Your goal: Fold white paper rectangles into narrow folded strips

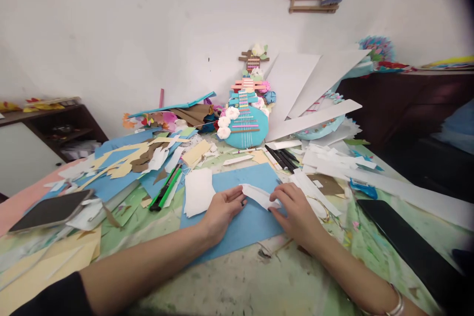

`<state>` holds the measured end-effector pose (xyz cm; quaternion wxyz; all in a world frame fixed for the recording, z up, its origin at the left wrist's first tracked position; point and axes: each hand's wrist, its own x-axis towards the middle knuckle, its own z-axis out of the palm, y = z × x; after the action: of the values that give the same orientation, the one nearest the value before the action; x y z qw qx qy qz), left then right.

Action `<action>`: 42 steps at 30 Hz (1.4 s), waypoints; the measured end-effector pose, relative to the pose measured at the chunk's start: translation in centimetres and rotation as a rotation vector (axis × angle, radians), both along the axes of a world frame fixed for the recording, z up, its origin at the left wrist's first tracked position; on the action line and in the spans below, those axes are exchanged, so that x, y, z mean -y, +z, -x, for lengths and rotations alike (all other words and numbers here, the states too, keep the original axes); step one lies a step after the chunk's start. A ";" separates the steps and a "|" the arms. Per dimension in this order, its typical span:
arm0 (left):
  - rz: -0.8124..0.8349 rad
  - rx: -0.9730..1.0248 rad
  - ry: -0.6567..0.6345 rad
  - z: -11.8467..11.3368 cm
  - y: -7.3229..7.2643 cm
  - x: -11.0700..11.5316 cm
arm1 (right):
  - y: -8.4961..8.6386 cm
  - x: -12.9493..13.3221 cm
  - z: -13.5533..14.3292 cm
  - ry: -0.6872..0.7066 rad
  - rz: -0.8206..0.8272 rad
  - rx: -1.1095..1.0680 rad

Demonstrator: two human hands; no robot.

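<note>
A narrow, slightly curved white paper strip (pixel 260 196) spans the gap between my hands, over a blue sheet (pixel 229 242). My left hand (pixel 226 209) grips its left end, thumb and fingers together. At the other end, my right hand (pixel 294 207) has its fingertips closed on the strip. White paper pieces (pixel 199 192) lie stacked on the blue sheet, left of my left hand. Farther left rests a green and black utility knife (pixel 166 188). Several black pens (pixel 283 158) lie beyond my right hand.
Blue lute-shaped paper crafts (pixel 255 133) with white flowers lean on the wall. Paper scraps (pixel 126 158) cover the left side, near a dark tablet-like device (pixel 52 211). Long white strips (pixel 400 190) and a flat black object (pixel 403 244) lie at right.
</note>
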<state>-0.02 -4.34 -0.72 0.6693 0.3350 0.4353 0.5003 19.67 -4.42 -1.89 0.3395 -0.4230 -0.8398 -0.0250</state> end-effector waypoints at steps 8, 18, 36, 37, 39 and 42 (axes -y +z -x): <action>0.011 -0.005 0.007 1.3 -0.2 -0.4 | 0.1 -0.1 0.0 -0.005 0.039 0.001; -0.323 -0.562 -0.183 2.6 -0.6 -0.3 | -1.6 -1.2 -0.3 -0.061 -0.011 -0.016; -1.022 -1.227 -0.116 4.5 -1.6 -3.1 | -1.6 -2.6 -0.4 0.032 0.039 -0.075; -0.969 -1.214 -0.113 4.5 -1.6 -3.2 | -1.6 -2.5 -0.3 0.038 0.021 -0.065; -0.879 -1.185 -0.097 4.5 -1.5 -3.4 | -1.6 -2.3 -0.1 0.034 0.000 -0.050; -0.824 -1.156 -0.089 4.5 -1.6 -3.4 | -1.6 -2.2 -0.1 0.005 0.006 -0.066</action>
<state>-4.50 -0.92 -2.33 0.1698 0.7901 0.4821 0.3385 19.77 -2.20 -3.46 0.3660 -0.4226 -0.8291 -0.0079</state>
